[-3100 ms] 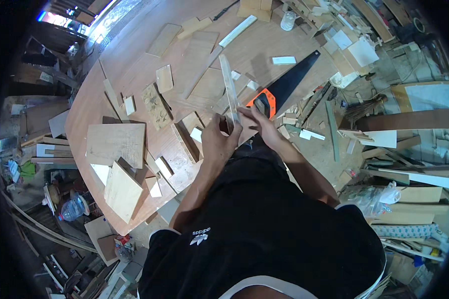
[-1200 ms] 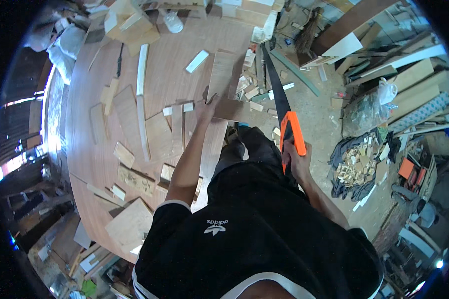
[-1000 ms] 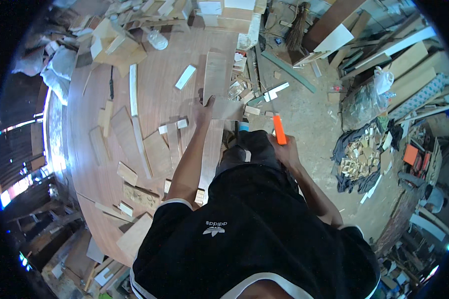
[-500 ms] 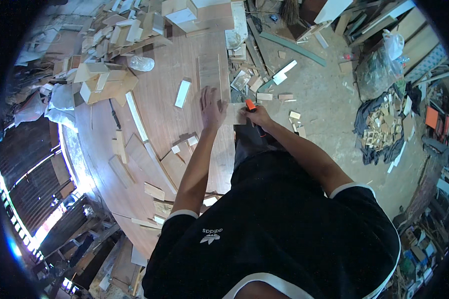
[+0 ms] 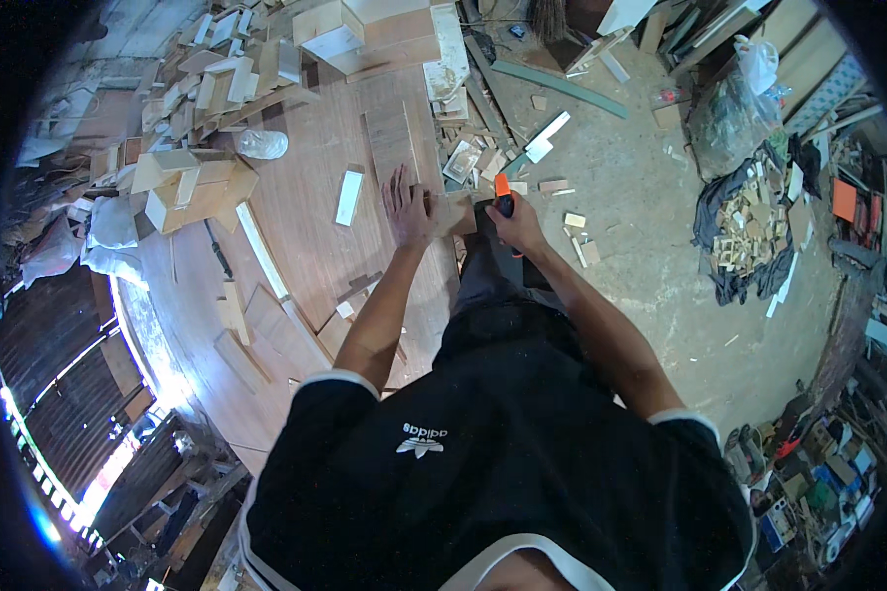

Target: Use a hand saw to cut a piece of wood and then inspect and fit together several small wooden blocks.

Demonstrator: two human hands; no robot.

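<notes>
My left hand (image 5: 410, 215) lies at the right edge of the wooden workbench (image 5: 310, 177), fingers stretched out and apart. Against its thumb side is a small flat wooden piece (image 5: 454, 214), which juts out past the bench edge. My right hand (image 5: 518, 225) is closed around an orange-and-black handled tool (image 5: 504, 187), just right of that piece. The tool's working end is hidden, so I cannot tell its exact kind. Beyond my left hand a longer wooden board (image 5: 389, 138) lies flat along the bench.
A white block (image 5: 349, 198) and a clear plastic container (image 5: 262, 144) lie on the bench. Wooden boxes (image 5: 197, 187) and piled offcuts stand along its far left side. Scraps litter the floor at right, near a dark sack of wood pieces (image 5: 749, 231).
My right hand and the tool have shifted slightly away from the bench edge. The small wooden piece now looks turned in the left hand's reach. The whole view has shifted a little.
</notes>
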